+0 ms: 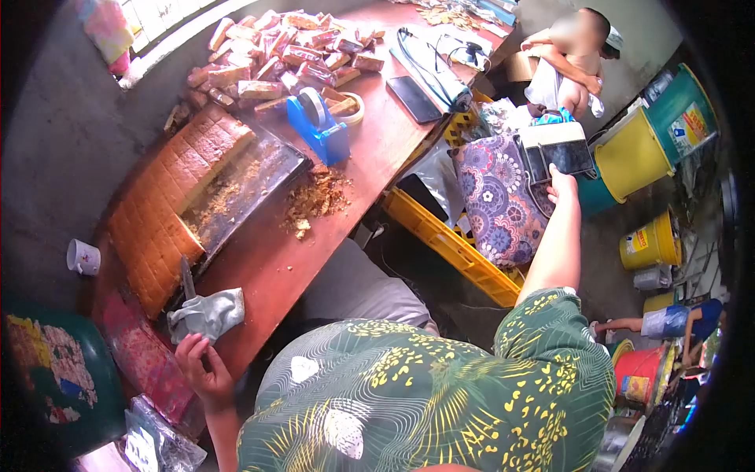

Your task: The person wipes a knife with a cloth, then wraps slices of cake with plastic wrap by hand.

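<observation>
Hovering by the near end of a red desk, the fingers of my left hand are parted and loosely bent, just beside a crumpled grey cloth; I cannot tell whether they touch it. A knife juts from the cloth against the near corner of a scored brown cake, which lies along the desk's wall-side edge. The cake covers part of a dark tray, and crumbs are scattered over the uncovered part; a crumb heap sits between the tray and the desk edge on my side. Beyond that edge, a black-and-white device rests on a patterned cushion. The fingers of my right hand are at its dark face; I cannot tell whether they grip it or only touch it. Farther along the desk stands a blue tape dispenser, with a tape roll beside it. A heap of wrapped bars lies toward the wall-side edge, and a dark phone near the opposite edge. Flat brown pieces lie at the far end.
</observation>
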Motion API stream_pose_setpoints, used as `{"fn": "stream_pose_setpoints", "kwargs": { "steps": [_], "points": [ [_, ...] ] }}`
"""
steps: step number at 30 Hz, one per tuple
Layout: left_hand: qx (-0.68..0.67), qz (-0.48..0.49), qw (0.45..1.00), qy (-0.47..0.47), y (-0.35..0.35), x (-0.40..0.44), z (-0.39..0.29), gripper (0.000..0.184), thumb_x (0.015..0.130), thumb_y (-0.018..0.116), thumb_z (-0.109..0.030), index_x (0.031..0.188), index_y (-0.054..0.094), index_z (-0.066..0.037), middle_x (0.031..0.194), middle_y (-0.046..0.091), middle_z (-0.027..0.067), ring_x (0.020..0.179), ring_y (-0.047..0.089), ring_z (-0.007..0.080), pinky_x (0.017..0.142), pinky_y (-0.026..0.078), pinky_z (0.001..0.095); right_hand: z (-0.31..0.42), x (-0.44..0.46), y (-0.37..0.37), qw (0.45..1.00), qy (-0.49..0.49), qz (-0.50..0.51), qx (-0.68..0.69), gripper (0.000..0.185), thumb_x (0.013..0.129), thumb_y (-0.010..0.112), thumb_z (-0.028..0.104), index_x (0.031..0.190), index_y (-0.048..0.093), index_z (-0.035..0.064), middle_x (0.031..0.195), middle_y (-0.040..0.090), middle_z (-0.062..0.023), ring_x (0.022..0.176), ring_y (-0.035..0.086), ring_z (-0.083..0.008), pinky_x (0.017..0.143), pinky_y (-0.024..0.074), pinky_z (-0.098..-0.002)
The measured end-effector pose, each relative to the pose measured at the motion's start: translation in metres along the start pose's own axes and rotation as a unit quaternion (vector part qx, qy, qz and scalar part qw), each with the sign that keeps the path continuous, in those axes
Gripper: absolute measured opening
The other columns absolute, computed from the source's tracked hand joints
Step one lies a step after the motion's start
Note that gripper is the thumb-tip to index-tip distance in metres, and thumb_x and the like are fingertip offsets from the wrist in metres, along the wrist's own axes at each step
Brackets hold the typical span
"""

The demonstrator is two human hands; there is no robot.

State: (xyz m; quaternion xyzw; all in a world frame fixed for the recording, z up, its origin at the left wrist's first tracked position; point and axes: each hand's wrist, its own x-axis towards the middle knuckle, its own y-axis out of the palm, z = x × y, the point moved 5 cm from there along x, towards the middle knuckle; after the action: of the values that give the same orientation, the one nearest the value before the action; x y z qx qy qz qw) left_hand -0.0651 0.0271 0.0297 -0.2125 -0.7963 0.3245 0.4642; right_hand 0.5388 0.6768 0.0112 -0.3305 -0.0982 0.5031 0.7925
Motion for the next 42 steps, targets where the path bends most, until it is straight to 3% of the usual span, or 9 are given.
{"fn": "stream_pose_setpoints", "kwargs": {
  "steps": [3, 5, 9, 18, 22, 28, 33, 37, 42],
  "points": [
    [0.0, -0.011, 1.0, 0.006, 0.001, 0.001, 0.0, 0.02, 0.089, 0.065, 0.004, 0.106, 0.064, -0.005, 0.114, 0.067, 0.0121, 0.115, 0.061, 0.0344, 0.104, 0.047, 0.0472, 0.01, -0.019, -0.013, 0.978, -0.037, 0.008, -0.205, 0.06, 0.092, 0.071, 0.053, 0.112, 0.074, -0.0029, 0.093, 0.075, -0.0149, 0.088, 0.073, -0.0266, 0.07, 0.0575, -0.0417],
    [0.006, -0.016, 1.0, 0.004, -0.003, -0.001, 0.001, 0.022, 0.088, 0.066, 0.005, 0.107, 0.064, -0.006, 0.115, 0.067, 0.0114, 0.117, 0.061, 0.034, 0.104, 0.047, 0.0469, 0.016, -0.013, -0.012, 0.903, -0.25, -0.111, -0.331, 0.057, 0.093, 0.067, 0.053, 0.097, 0.075, -0.0035, 0.088, 0.074, -0.0195, 0.085, 0.071, -0.0296, 0.082, 0.0545, -0.0432],
    [-0.006, -0.03, 0.999, -0.02, -0.007, 0.002, 0.0, 0.024, 0.087, 0.068, 0.001, 0.109, 0.065, -0.009, 0.117, 0.067, 0.0104, 0.117, 0.061, 0.0333, 0.105, 0.045, 0.0466, 0.067, -0.093, 0.016, 0.913, -0.375, -0.06, -0.153, 0.048, 0.097, 0.068, 0.039, 0.122, 0.071, -0.0014, 0.119, 0.072, -0.0245, 0.108, 0.072, -0.0313, 0.094, 0.0533, -0.0403],
    [-0.021, -0.119, 0.992, -0.04, -0.013, -0.003, 0.012, 0.035, 0.084, 0.072, -0.005, 0.117, 0.064, -0.009, 0.118, 0.065, 0.0107, 0.114, 0.061, 0.0339, 0.102, 0.046, 0.0471, 0.16, -0.455, 0.156, 0.698, -0.654, 0.292, 0.032, 0.024, 0.098, 0.07, 0.016, 0.12, 0.072, 0.0065, 0.112, 0.07, -0.0069, 0.088, 0.065, -0.0138, 0.077, 0.0536, -0.0271],
    [0.034, -0.101, 0.993, -0.058, -0.009, -0.005, 0.016, 0.044, 0.083, 0.078, -0.017, 0.122, 0.061, -0.007, 0.119, 0.064, 0.0138, 0.111, 0.059, 0.0358, 0.099, 0.046, 0.0482, 0.131, -0.56, 0.218, 0.601, -0.571, 0.559, 0.023, 0.024, 0.095, 0.073, 0.011, 0.119, 0.073, 0.0083, 0.101, 0.067, -0.002, 0.084, 0.062, -0.007, 0.068, 0.0503, -0.0225],
    [0.108, 0.006, 0.983, -0.145, 0.009, -0.001, 0.024, 0.053, 0.085, 0.078, -0.03, 0.13, 0.06, -0.009, 0.121, 0.066, 0.0099, 0.111, 0.06, 0.0339, 0.095, 0.047, 0.0501, 0.094, -0.651, 0.262, 0.517, -0.486, 0.703, -0.042, 0.03, 0.096, 0.074, 0.018, 0.122, 0.072, 0.0043, 0.095, 0.071, -0.0043, 0.08, 0.064, -0.0113, 0.072, 0.0537, -0.0286],
    [-0.115, 0.024, 0.962, -0.247, 0.003, 0.005, 0.033, 0.04, 0.096, 0.069, -0.025, 0.129, 0.061, -0.003, 0.114, 0.069, 0.0128, 0.106, 0.065, 0.028, 0.095, 0.05, 0.0401, 0.082, -0.665, 0.26, 0.495, -0.506, 0.706, 0.016, 0.042, 0.095, 0.075, 0.019, 0.133, 0.063, 0.0051, 0.121, 0.062, -0.0148, 0.093, 0.069, -0.021, 0.082, 0.0578, -0.0339],
    [-0.455, -0.012, 0.823, -0.34, 0.015, 0.006, 0.024, 0.031, 0.106, 0.058, -0.02, 0.132, 0.06, -0.002, 0.119, 0.068, 0.0076, 0.113, 0.06, 0.015, 0.101, 0.048, 0.0324, 0.08, -0.657, 0.265, 0.567, -0.498, 0.651, 0.077, 0.066, 0.095, 0.074, 0.013, 0.153, 0.043, 0.01, 0.144, 0.046, -0.0087, 0.122, 0.056, -0.0204, 0.098, 0.0528, -0.035],
    [-0.517, -0.026, 0.812, -0.271, 0.015, 0.016, 0.005, 0.035, 0.107, 0.056, -0.013, 0.14, 0.051, -0.002, 0.119, 0.064, 0.0058, 0.107, 0.06, 0.0122, 0.093, 0.052, 0.0297, 0.082, -0.661, 0.269, 0.531, -0.248, 0.78, 0.217, 0.063, 0.095, 0.075, 0.016, 0.149, 0.045, 0.0042, 0.143, 0.05, -0.0145, 0.123, 0.057, -0.0187, 0.096, 0.0533, -0.0354]
  ]
}}
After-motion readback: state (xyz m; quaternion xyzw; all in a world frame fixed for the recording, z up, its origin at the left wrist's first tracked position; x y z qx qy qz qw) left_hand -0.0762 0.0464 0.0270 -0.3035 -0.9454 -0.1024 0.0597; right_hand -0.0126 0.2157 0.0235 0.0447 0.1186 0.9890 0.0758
